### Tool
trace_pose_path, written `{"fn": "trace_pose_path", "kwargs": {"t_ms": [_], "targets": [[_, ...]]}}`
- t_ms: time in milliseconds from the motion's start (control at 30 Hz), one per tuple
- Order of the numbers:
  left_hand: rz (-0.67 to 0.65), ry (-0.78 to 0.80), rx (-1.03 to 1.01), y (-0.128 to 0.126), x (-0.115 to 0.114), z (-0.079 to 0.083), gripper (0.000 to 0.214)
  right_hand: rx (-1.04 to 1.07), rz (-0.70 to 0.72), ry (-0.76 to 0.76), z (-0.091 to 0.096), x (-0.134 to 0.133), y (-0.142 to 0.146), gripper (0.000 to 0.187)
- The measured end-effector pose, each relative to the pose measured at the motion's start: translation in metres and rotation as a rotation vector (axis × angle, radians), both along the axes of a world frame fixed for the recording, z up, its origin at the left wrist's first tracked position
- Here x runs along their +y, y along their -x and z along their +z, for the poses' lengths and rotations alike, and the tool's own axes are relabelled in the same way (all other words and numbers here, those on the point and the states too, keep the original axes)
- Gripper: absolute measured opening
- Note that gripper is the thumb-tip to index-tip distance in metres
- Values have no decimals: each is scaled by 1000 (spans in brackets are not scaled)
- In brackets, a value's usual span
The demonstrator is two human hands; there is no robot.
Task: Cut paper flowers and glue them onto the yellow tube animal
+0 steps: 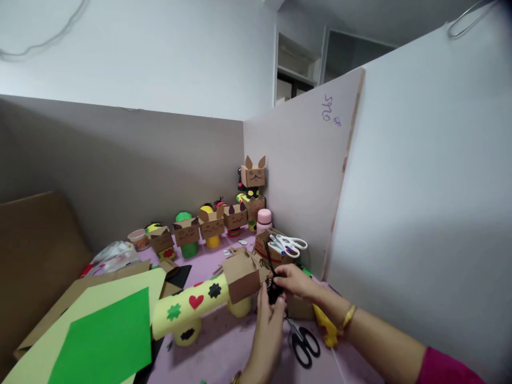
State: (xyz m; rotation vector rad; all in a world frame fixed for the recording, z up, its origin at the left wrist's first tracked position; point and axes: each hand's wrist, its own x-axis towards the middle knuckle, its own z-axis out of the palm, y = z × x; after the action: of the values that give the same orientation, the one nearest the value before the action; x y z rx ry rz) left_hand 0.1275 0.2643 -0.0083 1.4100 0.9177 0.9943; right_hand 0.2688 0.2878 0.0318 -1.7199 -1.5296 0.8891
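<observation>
My left hand [269,322] and my right hand [296,281] meet in front of a small cardboard box. Between their fingertips is a dark black piece [274,292], probably paper, with a thin strip sticking up from it. Both hands pinch it, though the fingers partly cover it. To the left stands a yellow paper-tube animal [202,300] with heart and flower cutouts and a cardboard box head [241,276]. Black-handled scissors [306,344] lie on the table just right of my left hand.
Cardboard-headed paper animals [212,226] line the back of the table. A carton [262,244] holds white-handled scissors [288,244], beside a pink bottle [264,217]. Green paper [108,338] lies on yellow sheets at left. Partition panels [296,154] enclose the corner.
</observation>
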Motion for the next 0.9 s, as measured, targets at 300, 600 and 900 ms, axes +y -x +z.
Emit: {"fn": "trace_pose_path", "kwargs": {"t_ms": [300, 600, 900], "targets": [[43, 342, -353, -47, 23, -2, 36, -530, 246, -202, 15, -27, -13, 16], [-3, 286, -302, -46, 22, -1, 37, -977, -69, -273, 26, 43, -29, 22], [-269, -61, -149, -33, -15, 29, 35, -1119, -111, -209, 6, 77, -24, 23]]}}
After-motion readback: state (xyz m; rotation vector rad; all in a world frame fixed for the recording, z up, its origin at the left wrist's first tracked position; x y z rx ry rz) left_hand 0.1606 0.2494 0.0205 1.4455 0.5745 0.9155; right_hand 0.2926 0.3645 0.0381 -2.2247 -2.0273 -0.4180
